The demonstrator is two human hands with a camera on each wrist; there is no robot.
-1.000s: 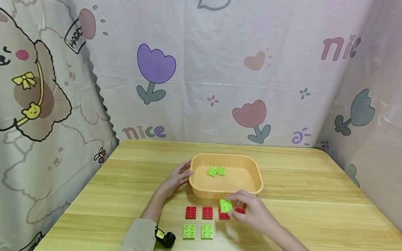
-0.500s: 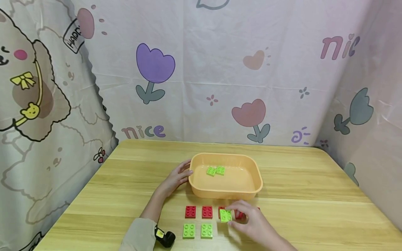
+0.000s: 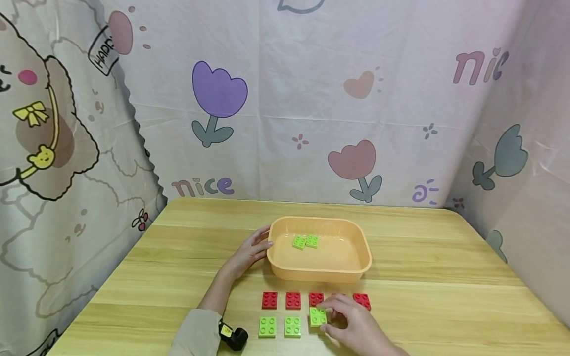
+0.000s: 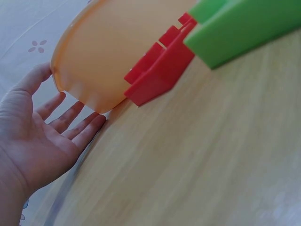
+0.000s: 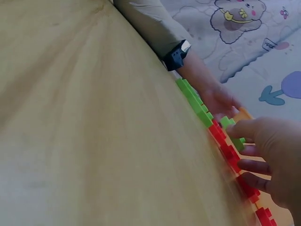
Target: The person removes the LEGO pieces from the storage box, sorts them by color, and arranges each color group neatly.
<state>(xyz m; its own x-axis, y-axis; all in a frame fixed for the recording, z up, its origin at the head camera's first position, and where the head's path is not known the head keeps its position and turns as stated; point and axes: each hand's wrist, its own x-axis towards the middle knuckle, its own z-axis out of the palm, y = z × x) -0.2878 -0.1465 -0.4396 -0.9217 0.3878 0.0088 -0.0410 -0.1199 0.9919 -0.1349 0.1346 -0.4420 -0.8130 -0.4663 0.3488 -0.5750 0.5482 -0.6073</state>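
Note:
My right hand (image 3: 355,320) pinches a light green toy building block (image 3: 318,317) between thumb and fingers, just in front of a row of red blocks (image 3: 293,300). In the right wrist view the held green block (image 5: 238,141) shows beyond the thumb. Two green blocks (image 3: 267,327) lie side by side on the table to its left. With fingers spread and fairly straight, my left hand (image 3: 247,253) rests against the left side of an orange plastic basin (image 3: 318,275). In the left wrist view its thumb touches the rim. One red block is mostly hidden behind my right hand.
Two more green blocks (image 3: 305,242) lie inside the basin. The wooden table (image 3: 200,232) ends at a printed cloth backdrop (image 3: 285,99). A black wrist camera (image 3: 233,336) sits on my left wrist, beside the left green block.
My right hand has brought the green block toward me, from over the third red block to in front of it, uncovering the far right red block. My left hand stays at the basin.

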